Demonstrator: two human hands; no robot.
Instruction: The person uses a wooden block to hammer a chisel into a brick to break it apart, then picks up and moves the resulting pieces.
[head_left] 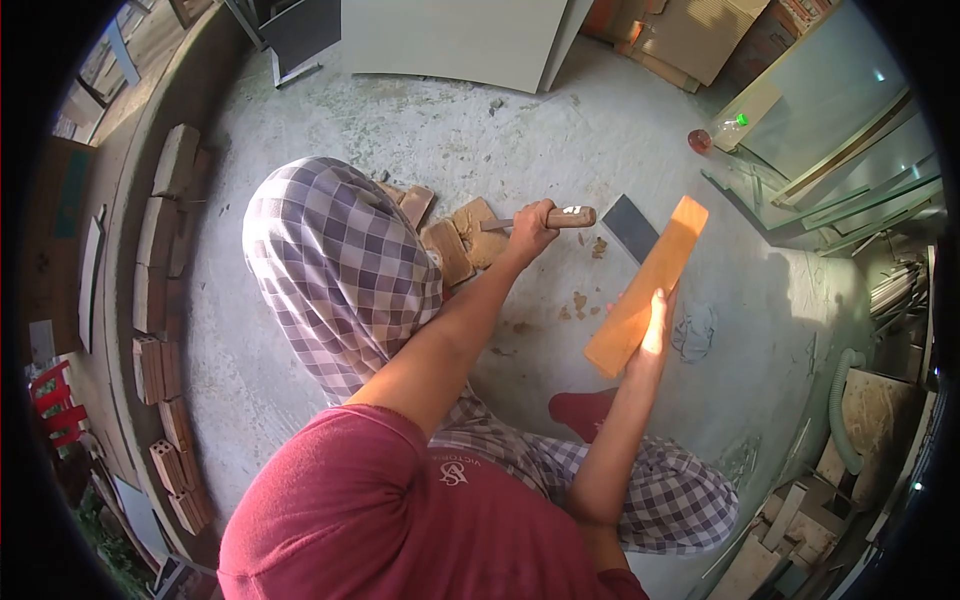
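My left hand (534, 232) is closed around a chisel-like tool. Its thick wooden handle (574, 217) sticks out to the right, and a narrow metal blade (497, 225) points left over a tan brick piece (475, 219). Another brick piece (447, 252) lies against that one beside my knee. My right hand (652, 325) grips a long orange-brown wooden block (650, 285) by its lower part, tilted with the far end up and right. The fingers beneath the block are mostly hidden. Partly behind the block, a dark grey flat slab (630, 228) lies on the floor.
Small tan crumbs (580, 303) are scattered on the concrete floor (400, 125). A crumpled clear plastic bag (694, 332) lies right of my right hand. Stacked bricks (155, 235) line the left wall. Glass panes (850, 200) and a bottle (730, 128) stand at the right.
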